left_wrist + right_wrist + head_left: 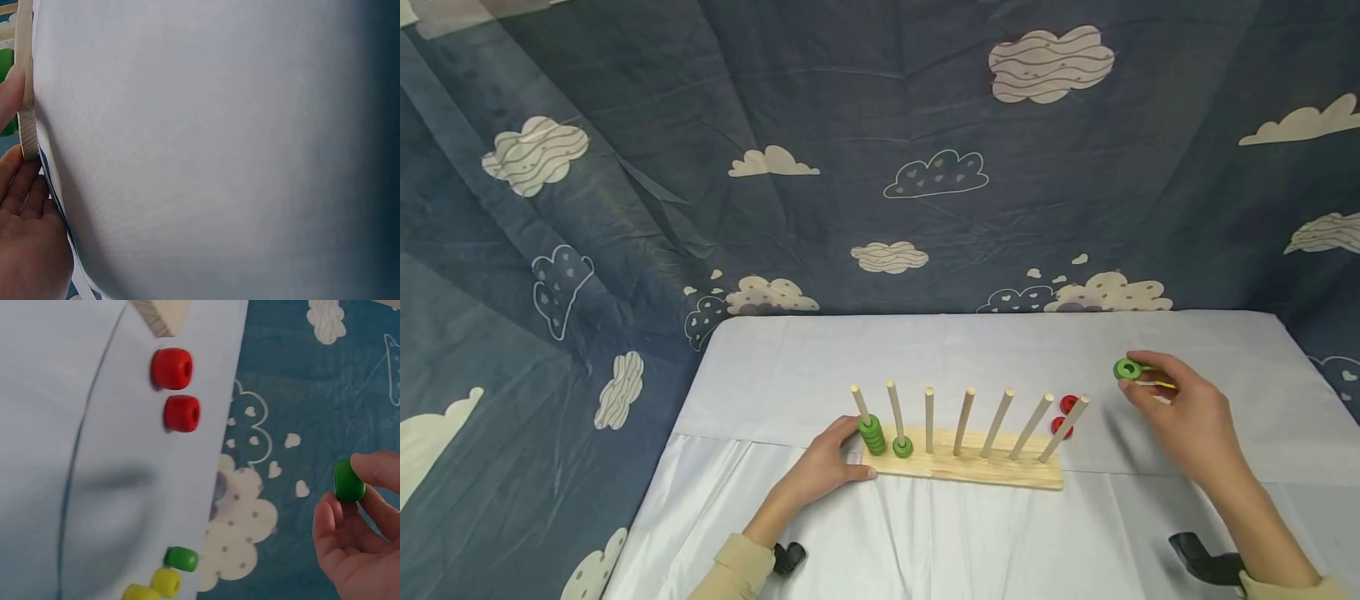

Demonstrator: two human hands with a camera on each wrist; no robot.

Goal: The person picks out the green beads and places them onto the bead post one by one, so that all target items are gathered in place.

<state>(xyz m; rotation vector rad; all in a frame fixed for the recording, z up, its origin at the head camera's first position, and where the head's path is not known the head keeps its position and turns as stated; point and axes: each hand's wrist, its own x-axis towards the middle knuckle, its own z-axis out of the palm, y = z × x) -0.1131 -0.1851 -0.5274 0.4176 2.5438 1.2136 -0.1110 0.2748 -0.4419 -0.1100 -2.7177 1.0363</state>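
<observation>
A wooden peg board (970,471) with several upright pegs lies on the white table. My left hand (822,467) grips its left end, thumb along the near edge and fingers toward the far side. Several green beads (872,435) are stacked on the leftmost peg, and one green bead (902,447) sits at the foot of the second. My right hand (1187,417) is raised over the table's right side, pinching another green bead (348,481) between thumb and fingers. Two red beads (172,369) lie just past the board's right end.
A loose green bead (181,558) and two yellow beads (166,582) lie on the table, mostly hidden by my right hand in the head view. Dark cloud-patterned cloth (850,208) hangs behind and to the left of the white table (1000,542). Black straps hang near both wrists.
</observation>
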